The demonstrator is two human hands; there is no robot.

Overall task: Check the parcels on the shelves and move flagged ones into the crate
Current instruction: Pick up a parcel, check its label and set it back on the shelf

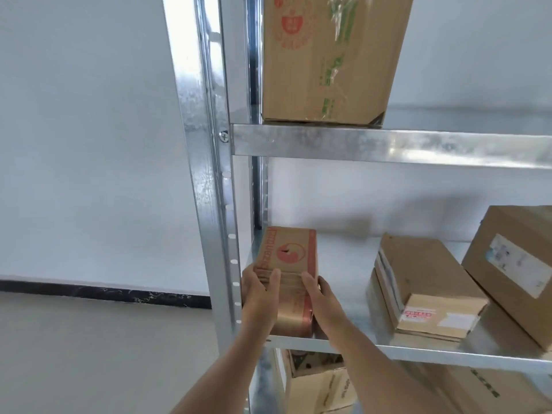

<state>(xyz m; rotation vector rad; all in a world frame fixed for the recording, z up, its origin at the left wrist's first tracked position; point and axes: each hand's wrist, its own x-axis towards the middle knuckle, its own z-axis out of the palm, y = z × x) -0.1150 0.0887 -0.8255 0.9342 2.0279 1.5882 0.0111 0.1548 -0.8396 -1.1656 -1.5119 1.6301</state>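
Observation:
A small brown parcel (pixel 288 255) with a red round logo lies at the left end of the middle metal shelf (pixel 418 352). My left hand (pixel 258 297) grips its near left corner, thumb on top. On the parcel's near right side is my right hand (pixel 324 303), fingers curled over the top edge. To the right lies a second parcel (pixel 427 282) with a red sticker on its near end. A larger parcel (pixel 513 264) with a white label leans at the far right. No crate is in view.
A big taped carton (pixel 325 58) stands on the upper shelf (pixel 388 146). More cartons (pixel 325 383) sit on the shelf below. The steel upright (pixel 209 174) rises just left of my left hand. White wall and grey floor (pixel 89 354) lie to the left.

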